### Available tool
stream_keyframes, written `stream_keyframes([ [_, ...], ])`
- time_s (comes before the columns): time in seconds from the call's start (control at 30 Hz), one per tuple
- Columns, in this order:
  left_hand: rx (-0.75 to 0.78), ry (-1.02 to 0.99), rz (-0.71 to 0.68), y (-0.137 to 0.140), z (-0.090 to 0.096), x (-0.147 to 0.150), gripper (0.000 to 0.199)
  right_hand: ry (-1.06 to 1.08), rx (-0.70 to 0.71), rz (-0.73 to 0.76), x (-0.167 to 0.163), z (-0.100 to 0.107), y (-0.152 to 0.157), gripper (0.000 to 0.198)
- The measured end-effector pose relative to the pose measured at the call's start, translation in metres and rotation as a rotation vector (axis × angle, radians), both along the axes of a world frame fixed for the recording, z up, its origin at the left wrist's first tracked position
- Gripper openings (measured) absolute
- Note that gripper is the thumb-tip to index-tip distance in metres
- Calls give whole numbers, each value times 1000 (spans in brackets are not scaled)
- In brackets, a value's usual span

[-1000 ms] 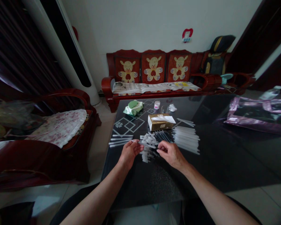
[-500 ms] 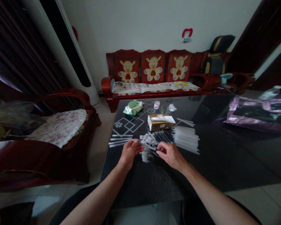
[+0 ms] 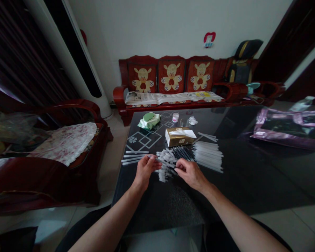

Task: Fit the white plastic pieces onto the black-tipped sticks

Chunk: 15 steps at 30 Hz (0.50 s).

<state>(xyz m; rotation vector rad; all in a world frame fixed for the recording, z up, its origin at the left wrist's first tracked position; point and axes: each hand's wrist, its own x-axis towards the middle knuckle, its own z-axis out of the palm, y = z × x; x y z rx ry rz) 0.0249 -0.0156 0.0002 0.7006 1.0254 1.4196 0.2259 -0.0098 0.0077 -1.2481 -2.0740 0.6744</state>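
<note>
My left hand [image 3: 146, 168] is closed on a slim translucent tube [image 3: 166, 163] that slants down to the right. The fingertips of my right hand [image 3: 187, 170] are pinched at the tube's other end. Below and behind the tube lies a heap of small whitish pieces [image 3: 163, 175], like short caps, partly hidden by my hands. Thin black rods [image 3: 182, 153] lie beyond my right hand. To their right is a row of translucent white tubes [image 3: 208, 155]. Several slim white sticks [image 3: 133, 156] lie left of my left hand.
The dark glossy table [image 3: 189, 203] also carries a gold tissue box [image 3: 180, 140], a green wipes pack [image 3: 149, 120], a small jar [image 3: 175, 117] and crumpled tissue [image 3: 193, 120]. A purple-edged clear bag [image 3: 286, 131] sits at right. A wooden sofa [image 3: 170, 105] stands behind.
Both hands stay almost in place around the tube. The tube shows a little more clearly between them, and my right hand has shifted very slightly left.
</note>
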Motion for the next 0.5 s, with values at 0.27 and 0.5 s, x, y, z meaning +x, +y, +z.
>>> stream_keyframes([
  [0.27, -55, -110, 31, -1, 0, 1, 26, 522, -366, -3, -5, -5, 1, 19],
  [0.5, -13, -101, 40, -2, -1, 2, 29, 703, -439, -41, -6, -2, 3, 28],
])
